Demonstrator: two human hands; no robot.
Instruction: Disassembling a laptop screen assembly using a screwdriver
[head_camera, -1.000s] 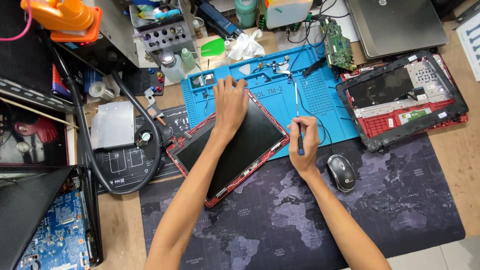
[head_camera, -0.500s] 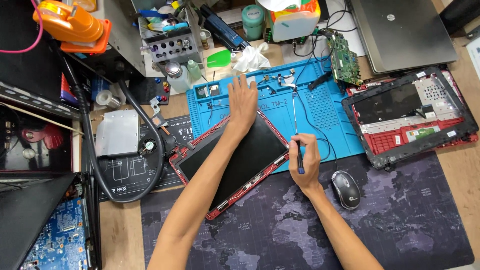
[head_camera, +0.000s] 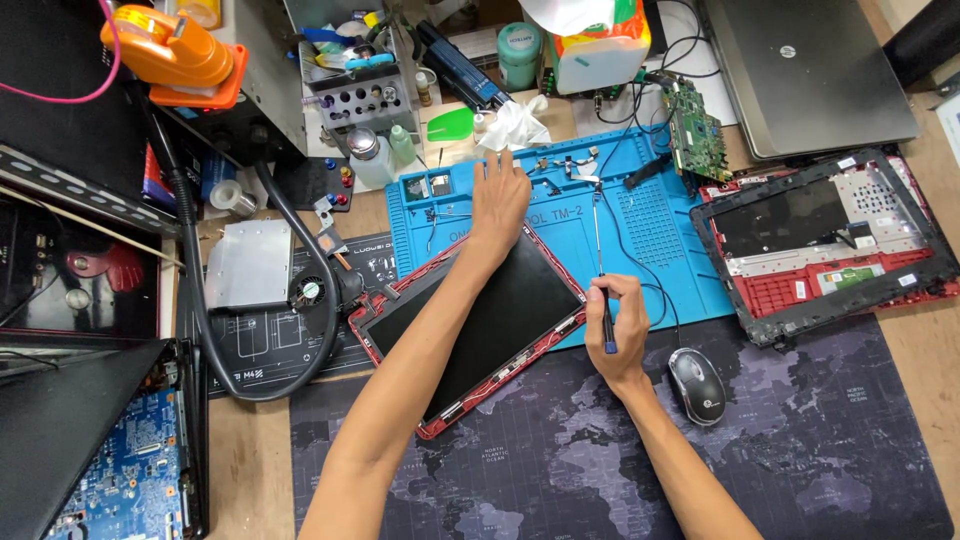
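Cluttered repair tabletop (head_camera: 250, 460), a dark world-map mat at 6 o'clock and a blue silicone work mat (head_camera: 660, 250) toward 12

- Red-framed laptop screen panel (head_camera: 470, 325) lies tilted at centre, its upper corner over the blue mat, its lower end on the map mat
- Left hand (head_camera: 498, 198) lies flat, fingers spread, at the panel's 12 o'clock corner, partly on the blue mat; nothing held in it
- Right hand (head_camera: 615, 335) at 3 o'clock of the panel, grip closed around a thin screwdriver (head_camera: 601, 265), shaft pointing to 12
- Computer mouse (head_camera: 697, 385) just beside the right wrist, at its 4 o'clock; opened red laptop base (head_camera: 820, 245) well apart at 2 o'clock

Risks, as judged: a slip of the driver tip could scratch the panel; small screws on the blue mat could scatter if the left hand sweeps; pressure on the corner could crack the glass

Hard to make out: the driver tip and what it meets; the tiny parts on the blue mat; whether the left palm presses or only rests
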